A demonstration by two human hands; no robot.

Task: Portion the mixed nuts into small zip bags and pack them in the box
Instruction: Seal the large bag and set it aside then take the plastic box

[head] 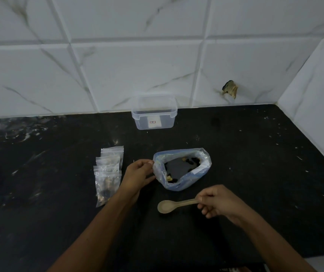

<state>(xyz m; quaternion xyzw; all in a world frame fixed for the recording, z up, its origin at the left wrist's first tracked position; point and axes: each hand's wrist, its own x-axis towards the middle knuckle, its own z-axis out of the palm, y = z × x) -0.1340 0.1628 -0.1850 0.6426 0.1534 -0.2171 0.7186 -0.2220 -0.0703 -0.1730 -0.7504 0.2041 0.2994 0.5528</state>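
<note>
A large clear plastic bag (184, 179) lies open in the middle of the black counter, with a few nuts (170, 178) left inside. My left hand (139, 173) pinches its left rim. My right hand (219, 201) grips the handle of a wooden spoon (167, 206), whose empty bowl points left just in front of the bag. Several small zip bags (108, 171) holding nuts lie overlapped in a row to the left of my left hand. A clear plastic box (154, 112) stands open against the wall, behind the big bag.
The black counter (255, 173) meets a white tiled wall at the back and another on the right, forming a corner. A chipped hole (230, 89) marks the back wall. White specks dot the counter.
</note>
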